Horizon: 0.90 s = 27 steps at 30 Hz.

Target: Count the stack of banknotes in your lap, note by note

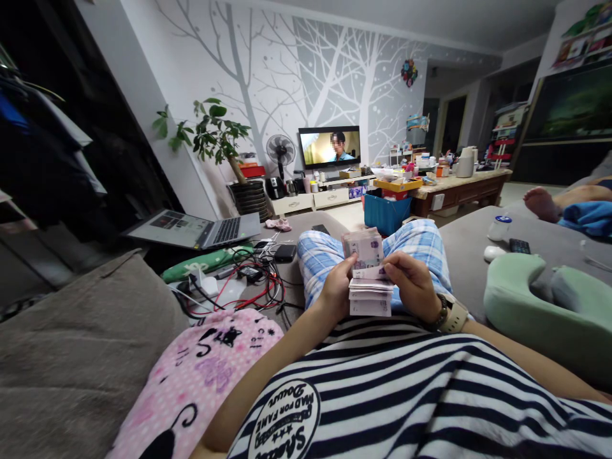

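A thick stack of banknotes (364, 247) is held over my lap, its lower part folded down toward my belly. My left hand (338, 284) grips the stack along its left side, thumb lying on the notes. With thumb and fingers, my right hand (412, 284) pinches the right edge of a note near the fold. The notes look purplish-pink, and a figure 5 shows on some. Part of the left hand's fingers is hidden behind the stack. A watch and a bracelet are on my right wrist.
Left on the sofa are an open laptop (194, 229), tangled cables (258, 280) and a pink blanket (215, 376). A green neck pillow (514, 290), white mouse (494, 254) and lidded jar (500, 227) lie right. Another person's foot (542, 204) shows beyond. A blue bin (386, 212) stands ahead.
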Available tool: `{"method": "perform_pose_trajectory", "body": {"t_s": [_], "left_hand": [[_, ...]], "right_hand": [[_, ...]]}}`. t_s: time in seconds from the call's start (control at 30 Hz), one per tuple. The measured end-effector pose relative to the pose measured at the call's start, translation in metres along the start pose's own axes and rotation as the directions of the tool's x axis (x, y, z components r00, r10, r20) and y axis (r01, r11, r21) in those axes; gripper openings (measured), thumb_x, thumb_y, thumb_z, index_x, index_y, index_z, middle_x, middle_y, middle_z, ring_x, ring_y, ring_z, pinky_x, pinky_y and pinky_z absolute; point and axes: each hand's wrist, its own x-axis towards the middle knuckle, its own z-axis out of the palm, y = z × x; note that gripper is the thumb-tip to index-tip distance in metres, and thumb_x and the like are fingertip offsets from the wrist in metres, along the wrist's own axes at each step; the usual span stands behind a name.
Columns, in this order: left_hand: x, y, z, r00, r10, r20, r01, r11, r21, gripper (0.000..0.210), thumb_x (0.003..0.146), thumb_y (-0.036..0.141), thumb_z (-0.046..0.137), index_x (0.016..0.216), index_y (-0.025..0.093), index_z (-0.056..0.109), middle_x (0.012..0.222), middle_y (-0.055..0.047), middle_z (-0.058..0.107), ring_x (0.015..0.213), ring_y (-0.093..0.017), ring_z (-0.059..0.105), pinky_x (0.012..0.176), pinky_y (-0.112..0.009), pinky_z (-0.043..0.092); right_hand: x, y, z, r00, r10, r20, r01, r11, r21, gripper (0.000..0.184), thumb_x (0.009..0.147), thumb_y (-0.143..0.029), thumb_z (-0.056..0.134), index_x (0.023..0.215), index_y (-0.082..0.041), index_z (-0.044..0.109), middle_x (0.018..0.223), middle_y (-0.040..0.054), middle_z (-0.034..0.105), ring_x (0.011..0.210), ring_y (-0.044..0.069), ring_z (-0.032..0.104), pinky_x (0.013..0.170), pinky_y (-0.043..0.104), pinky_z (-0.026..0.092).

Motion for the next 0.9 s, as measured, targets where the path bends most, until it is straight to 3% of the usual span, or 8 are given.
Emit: {"method": "perform_pose_trajectory", "body": {"t_s": [0.7, 0.9], "left_hand": [[-0.0013, 0.0001, 0.0028, 0.999, 0.030, -0.038, -0.029, 0.999, 0.038, 0.043, 0.101, 0.022, 0.037, 0.128, 0.004, 0.066, 0.091, -0.013, 0.079, 0.079, -0.025, 0.076, 0.083, -0.039, 0.060], [-0.0008, 0.0001, 0.0030, 0.996, 0.057, -0.068, -0.055, 0.998, 0.030, 0.041, 0.098, 0.019, 0.044, 0.129, 0.005, 0.066, 0.094, -0.013, 0.080, 0.081, -0.026, 0.077, 0.085, -0.040, 0.061]], "right_hand": [[0.0002, -0.0013, -0.0030, 0.999, 0.017, 0.040, -0.018, 1.000, 0.010, 0.030, 0.100, -0.040, 0.053, 0.080, -0.021, 0.063, 0.066, -0.0009, 0.056, 0.062, 0.015, 0.049, 0.060, 0.030, 0.040], [0.0011, -0.0029, -0.0024, 0.999, 0.023, 0.040, -0.023, 1.000, 0.011, 0.031, 0.099, -0.042, 0.053, 0.078, -0.021, 0.063, 0.065, -0.0005, 0.056, 0.061, 0.016, 0.049, 0.059, 0.030, 0.040]]}}
